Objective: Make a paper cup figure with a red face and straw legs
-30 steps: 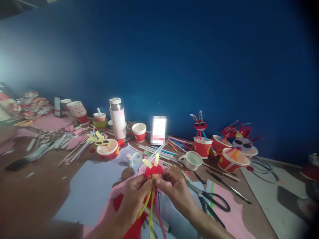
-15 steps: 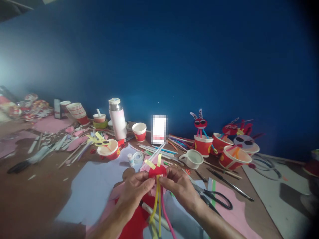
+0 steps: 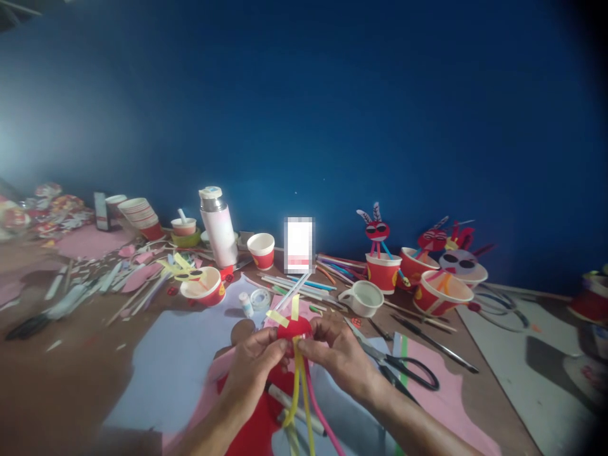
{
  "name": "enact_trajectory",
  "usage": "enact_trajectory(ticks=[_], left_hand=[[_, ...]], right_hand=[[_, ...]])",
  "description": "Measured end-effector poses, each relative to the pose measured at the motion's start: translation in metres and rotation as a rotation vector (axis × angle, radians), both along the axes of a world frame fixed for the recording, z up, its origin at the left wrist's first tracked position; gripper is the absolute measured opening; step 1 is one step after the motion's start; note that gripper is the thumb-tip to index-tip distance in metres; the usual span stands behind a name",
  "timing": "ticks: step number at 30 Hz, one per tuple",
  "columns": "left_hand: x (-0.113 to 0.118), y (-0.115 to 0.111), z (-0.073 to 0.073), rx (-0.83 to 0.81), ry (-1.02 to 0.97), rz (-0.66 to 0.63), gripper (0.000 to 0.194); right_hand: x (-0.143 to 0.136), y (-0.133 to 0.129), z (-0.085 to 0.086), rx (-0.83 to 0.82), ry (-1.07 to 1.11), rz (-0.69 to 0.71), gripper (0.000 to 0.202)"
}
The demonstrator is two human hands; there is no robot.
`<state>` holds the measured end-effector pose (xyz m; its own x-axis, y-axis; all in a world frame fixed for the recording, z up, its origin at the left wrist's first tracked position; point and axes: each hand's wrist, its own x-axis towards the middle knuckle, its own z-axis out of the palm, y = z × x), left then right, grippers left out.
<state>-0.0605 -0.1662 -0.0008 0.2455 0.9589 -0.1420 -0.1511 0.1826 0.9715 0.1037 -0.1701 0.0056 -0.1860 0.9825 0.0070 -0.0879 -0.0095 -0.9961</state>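
Note:
Between my hands is a red paper head (image 3: 295, 326) with two pale yellow strips (image 3: 295, 308) standing up from its top edge. My left hand (image 3: 259, 362) pinches its left side, thumb bent over the front. My right hand (image 3: 335, 354) grips the right side, its thumb pressed where the stems meet the paper. Yellow pipe cleaners (image 3: 304, 392) and a magenta pipe cleaner (image 3: 319, 408) hang down from the head. Below my hands lie a white marker (image 3: 285, 400) and red paper (image 3: 251, 424). Black-handled scissors (image 3: 411, 370) rest to the right of my right hand.
Red paper cups with paper creatures (image 3: 382, 272) stand at the back right, near a white mug (image 3: 365, 299). Toward the back left are a thermos (image 3: 219, 234), a leaning cup stack (image 3: 141, 218) and scattered paper scraps. Blue paper (image 3: 166, 367) covers the table at left.
The whole view has shifted slightly, with objects now a little farther left. Both hands keep their hold on the red paper head, which looks almost unchanged.

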Motion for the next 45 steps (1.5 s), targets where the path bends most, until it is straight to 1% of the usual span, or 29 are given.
enact_trajectory(ticks=[2, 4, 7, 10, 14, 17, 19, 22, 26, 30, 33, 37, 40, 45], left_hand=[[0.000, 0.000, 0.002, 0.005, -0.006, -0.015, 0.021], [0.001, 0.000, 0.004, 0.008, 0.019, -0.002, 0.023], [0.003, -0.002, 0.009, 0.015, 0.035, 0.017, 0.023], [0.004, -0.003, 0.012, 0.040, 0.043, 0.006, 0.023], [0.001, -0.001, 0.011, 0.086, 0.075, -0.032, 0.022], [-0.001, 0.000, 0.008, 0.104, 0.080, -0.055, 0.021], [-0.002, 0.000, 0.008, 0.119, 0.090, -0.063, 0.022], [-0.002, -0.001, 0.014, 0.125, 0.105, -0.064, 0.023], [-0.002, -0.001, 0.022, 0.058, 0.115, -0.061, 0.025], [-0.004, 0.001, 0.017, 0.018, 0.037, -0.080, 0.025], [-0.004, 0.001, 0.015, 0.030, 0.031, -0.094, 0.024], [-0.002, 0.000, 0.020, 0.079, 0.071, -0.063, 0.020], [-0.002, -0.001, 0.021, 0.081, 0.096, -0.074, 0.020], [-0.007, 0.001, 0.007, 0.016, 0.015, -0.113, 0.023]], right_hand=[[0.001, 0.000, 0.001, 0.025, -0.013, -0.004, 0.021], [0.002, 0.000, 0.002, 0.045, -0.044, -0.011, 0.019], [0.002, -0.001, 0.006, 0.051, -0.076, -0.008, 0.018], [0.001, -0.001, 0.008, 0.068, -0.093, -0.011, 0.017], [0.001, -0.001, 0.006, 0.096, -0.128, -0.041, 0.018], [0.002, 0.000, 0.003, 0.105, -0.117, -0.034, 0.019], [0.002, 0.000, 0.002, 0.094, -0.108, -0.027, 0.020], [0.003, -0.001, 0.001, 0.091, -0.101, -0.019, 0.021], [0.004, 0.000, -0.003, 0.039, -0.023, 0.018, 0.018], [0.005, 0.001, -0.005, -0.051, 0.101, 0.068, 0.019], [0.005, 0.001, -0.005, -0.094, 0.177, 0.089, 0.023], [0.004, 0.000, -0.005, -0.087, 0.180, 0.079, 0.026], [0.003, 0.000, -0.004, -0.094, 0.176, 0.091, 0.025], [0.002, 0.001, 0.004, -0.136, 0.258, 0.128, 0.032]])
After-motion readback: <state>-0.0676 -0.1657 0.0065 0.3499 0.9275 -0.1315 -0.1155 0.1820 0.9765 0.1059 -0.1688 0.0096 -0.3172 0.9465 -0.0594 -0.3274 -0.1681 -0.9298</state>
